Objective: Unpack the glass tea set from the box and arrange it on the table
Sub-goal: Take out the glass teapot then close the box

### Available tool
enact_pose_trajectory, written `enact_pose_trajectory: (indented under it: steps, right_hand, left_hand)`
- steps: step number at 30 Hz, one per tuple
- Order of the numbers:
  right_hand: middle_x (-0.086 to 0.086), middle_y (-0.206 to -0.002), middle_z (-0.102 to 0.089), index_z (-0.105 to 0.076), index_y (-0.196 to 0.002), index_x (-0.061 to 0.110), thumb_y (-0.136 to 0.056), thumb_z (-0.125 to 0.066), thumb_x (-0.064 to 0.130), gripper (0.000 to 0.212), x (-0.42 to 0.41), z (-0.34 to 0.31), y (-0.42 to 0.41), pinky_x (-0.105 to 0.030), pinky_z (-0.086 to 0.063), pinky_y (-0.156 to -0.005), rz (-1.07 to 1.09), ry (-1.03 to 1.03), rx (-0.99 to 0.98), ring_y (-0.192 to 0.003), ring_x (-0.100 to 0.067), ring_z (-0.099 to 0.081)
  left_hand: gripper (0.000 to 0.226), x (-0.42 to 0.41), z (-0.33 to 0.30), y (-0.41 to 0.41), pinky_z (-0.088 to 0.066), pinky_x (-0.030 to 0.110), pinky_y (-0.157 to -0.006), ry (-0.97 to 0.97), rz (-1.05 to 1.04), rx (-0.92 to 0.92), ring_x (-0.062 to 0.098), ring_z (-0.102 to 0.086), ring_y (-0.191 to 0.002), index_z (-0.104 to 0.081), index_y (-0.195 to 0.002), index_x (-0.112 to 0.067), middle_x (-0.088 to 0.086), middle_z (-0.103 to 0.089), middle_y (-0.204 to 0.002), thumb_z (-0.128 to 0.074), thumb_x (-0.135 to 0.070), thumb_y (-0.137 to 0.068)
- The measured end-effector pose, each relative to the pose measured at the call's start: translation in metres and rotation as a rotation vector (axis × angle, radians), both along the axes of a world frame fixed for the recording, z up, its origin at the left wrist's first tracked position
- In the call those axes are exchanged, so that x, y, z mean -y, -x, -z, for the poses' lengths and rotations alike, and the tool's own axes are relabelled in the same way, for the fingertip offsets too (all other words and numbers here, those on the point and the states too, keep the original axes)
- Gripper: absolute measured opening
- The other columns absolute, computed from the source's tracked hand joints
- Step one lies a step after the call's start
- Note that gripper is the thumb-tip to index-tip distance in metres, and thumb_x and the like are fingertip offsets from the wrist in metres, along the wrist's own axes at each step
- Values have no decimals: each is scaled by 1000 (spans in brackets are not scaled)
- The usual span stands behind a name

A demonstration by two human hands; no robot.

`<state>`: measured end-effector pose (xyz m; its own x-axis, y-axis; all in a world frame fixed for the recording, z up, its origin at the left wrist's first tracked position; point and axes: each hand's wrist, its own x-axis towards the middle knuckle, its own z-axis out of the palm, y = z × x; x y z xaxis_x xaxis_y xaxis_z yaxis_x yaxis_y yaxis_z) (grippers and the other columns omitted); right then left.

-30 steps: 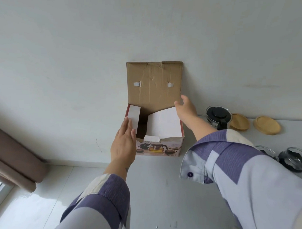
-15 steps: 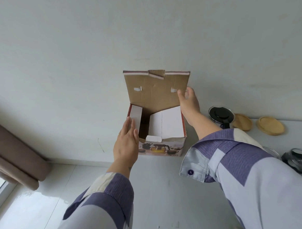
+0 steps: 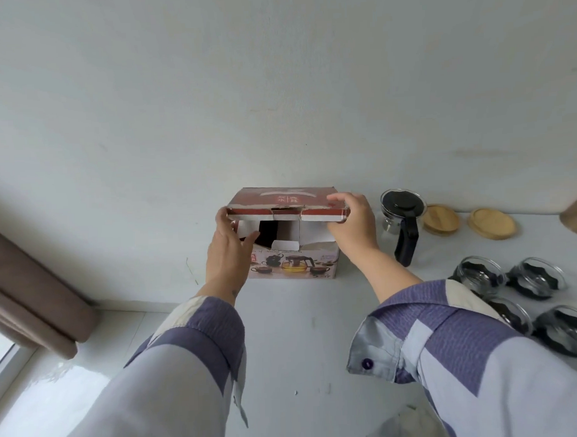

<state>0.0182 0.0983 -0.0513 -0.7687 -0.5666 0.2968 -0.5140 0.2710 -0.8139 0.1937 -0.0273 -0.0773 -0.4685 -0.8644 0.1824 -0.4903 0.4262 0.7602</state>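
The tea set box [image 3: 292, 265], printed with a teapot picture, stands on the white table [image 3: 301, 332] against the wall. Its red lid [image 3: 281, 199] is folded down, nearly level, with a gap still showing the inside. My left hand [image 3: 227, 250] holds the lid's left corner and the box's left flap. My right hand [image 3: 354, 222] grips the lid's right front edge. A glass teapot [image 3: 400, 214] with a black lid and handle stands right of the box. Several glass cups [image 3: 478, 272] in black holders sit at the right.
Two stacks of round wooden coasters [image 3: 441, 219] [image 3: 491, 224] lie behind the cups by the wall. A brown curtain [image 3: 31, 292] hangs at the left above a glossy floor. Crumpled wrapping [image 3: 402, 427] lies near the table's front edge.
The lid, upright against the wall a second ago, has been swung forward and down over the box. My right hand moved with it; my left hand rose to the lid's left corner.
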Motion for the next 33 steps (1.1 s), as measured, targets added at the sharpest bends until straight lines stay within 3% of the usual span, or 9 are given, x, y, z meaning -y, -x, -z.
enact_pose_trajectory:
  steps: [3,6,10,14,21,27,30,33]
  right_hand:
    - [-2,-120,-49,-61,-117,18,-73,-78,11,48,-10,0,-5,-13,-44,-84,-50,-34,33,-101,-11,-52]
    - [4,-117,-46,-57,-123,21,-75,-78,26,53,-20,1,-8,-22,-44,-92,-46,-79,16,-103,-8,-48]
    - [-1,-122,-53,-56,-128,17,-86,-67,22,43,-26,8,-9,-28,-44,-97,-61,-125,-45,-112,-16,-52]
    - [-4,-128,-57,-59,-129,15,-93,-56,10,36,-27,12,-7,-19,-37,-94,-34,-167,-97,-118,-19,-53]
    - [-2,-121,-60,-60,-127,19,-94,-56,13,35,-28,23,-11,-18,-40,-81,-24,-199,-115,-104,-16,-56]
    - [-2,-112,-62,-64,-123,18,-92,-58,13,31,-25,27,-11,-19,-42,-74,-4,-180,-134,-87,-10,-52]
    - [-1,-109,-63,-65,-121,18,-91,-59,13,30,-24,29,-11,-20,-43,-73,1,-171,-137,-86,-11,-54]
    - [-1,-108,-63,-66,-120,18,-91,-60,13,30,-24,31,-10,-20,-45,-73,-3,-177,-143,-86,-13,-56]
  left_hand:
    - [56,-1,-7,-5,-47,40,-92,-10,-8,-17,22,-56,-116,-18,-138,-30,3,-55,-132,-52,-36,-94]
    - [46,-3,-13,-7,-48,39,-85,47,-19,-35,20,-58,-106,-27,-136,-30,-1,-53,-130,-50,-29,-96]
    - [32,-1,-13,-6,-47,35,-76,186,-42,37,23,-56,-103,-51,-125,-24,0,-55,-122,-43,-11,-98]
    - [36,1,-7,-5,-49,36,-73,159,-80,70,22,-54,-105,-57,-119,-29,-1,-60,-116,-42,-6,-96]
    - [35,1,0,-11,-42,32,-69,165,-98,165,18,-48,-114,-57,-121,-33,-4,-56,-121,-45,-11,-97]
    - [33,-2,-4,-11,-44,26,-65,215,-113,102,11,-58,-90,-64,-118,-27,-6,-54,-122,-50,-7,-95]
    - [27,2,-6,-11,-48,31,-68,245,-119,87,20,-61,-92,-68,-113,-23,-4,-60,-116,-52,-12,-95]
    - [25,4,-4,-12,-42,28,-66,245,-116,115,19,-60,-96,-70,-113,-24,-6,-62,-114,-52,-19,-96]
